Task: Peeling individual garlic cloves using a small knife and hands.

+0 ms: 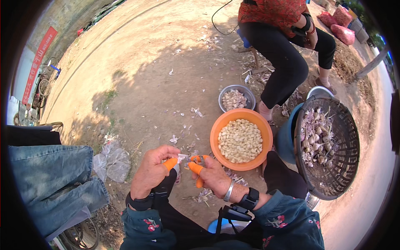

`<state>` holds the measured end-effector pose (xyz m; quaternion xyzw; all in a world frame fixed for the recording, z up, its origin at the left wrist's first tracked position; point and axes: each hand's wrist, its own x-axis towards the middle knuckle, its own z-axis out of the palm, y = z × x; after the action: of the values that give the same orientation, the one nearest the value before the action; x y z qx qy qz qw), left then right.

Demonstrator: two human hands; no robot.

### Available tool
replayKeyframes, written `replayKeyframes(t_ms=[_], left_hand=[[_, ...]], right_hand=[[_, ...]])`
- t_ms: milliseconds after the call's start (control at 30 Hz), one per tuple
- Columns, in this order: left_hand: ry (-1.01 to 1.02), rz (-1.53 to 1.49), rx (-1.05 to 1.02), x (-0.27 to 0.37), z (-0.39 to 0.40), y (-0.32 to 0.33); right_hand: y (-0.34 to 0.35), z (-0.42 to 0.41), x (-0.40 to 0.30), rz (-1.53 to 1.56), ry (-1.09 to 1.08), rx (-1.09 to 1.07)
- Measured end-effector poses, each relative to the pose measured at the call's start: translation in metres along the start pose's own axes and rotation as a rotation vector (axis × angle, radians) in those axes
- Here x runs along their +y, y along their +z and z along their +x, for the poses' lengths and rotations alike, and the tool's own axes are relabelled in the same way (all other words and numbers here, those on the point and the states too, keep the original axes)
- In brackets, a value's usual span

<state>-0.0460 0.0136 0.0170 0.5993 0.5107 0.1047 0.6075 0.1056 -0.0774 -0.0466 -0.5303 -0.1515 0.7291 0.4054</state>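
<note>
My left hand (153, 170), with an orange finger cot on its thumb, pinches a garlic clove (182, 157) with pale, papery skin. Close to its right, my right hand (215, 175) is curled, with orange finger cots on the thumb and fingers. A small grey metal tool (202, 160) shows at its fingertips; its exact shape is too small to tell. Just beyond my right hand, an orange plastic basin (215, 125) holds many peeled garlic cloves (240, 140). Garlic skins (203, 195) litter the ground below my hands.
A metal bowl (222, 107) of unpeeled cloves touches the basin's far side. On the right, a woven basket (350, 134) of garlic bulbs (317, 137) leans over a blue bucket (286, 140). Another person (281, 53) sits opposite. Jeans (56, 178) and a plastic bag (114, 162) are at left.
</note>
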Motion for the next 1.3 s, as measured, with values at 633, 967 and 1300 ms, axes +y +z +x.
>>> replayKeyframes(t_ms=[633, 967, 1300], left_hand=[[0.346, 0.302, 0.098, -0.021, 0.013, -0.005], [0.100, 0.049, 0.135, -0.007, 0.004, -0.006], [0.013, -0.059, 0.002, -0.002, -0.003, -0.005]], right_hand=[[0.000, 0.004, 0.002, -0.071, -0.045, -0.018], [-0.005, 0.011, -0.002, -0.172, -0.209, 0.051], [0.001, 0.018, -0.006, -0.315, -0.385, 0.066]])
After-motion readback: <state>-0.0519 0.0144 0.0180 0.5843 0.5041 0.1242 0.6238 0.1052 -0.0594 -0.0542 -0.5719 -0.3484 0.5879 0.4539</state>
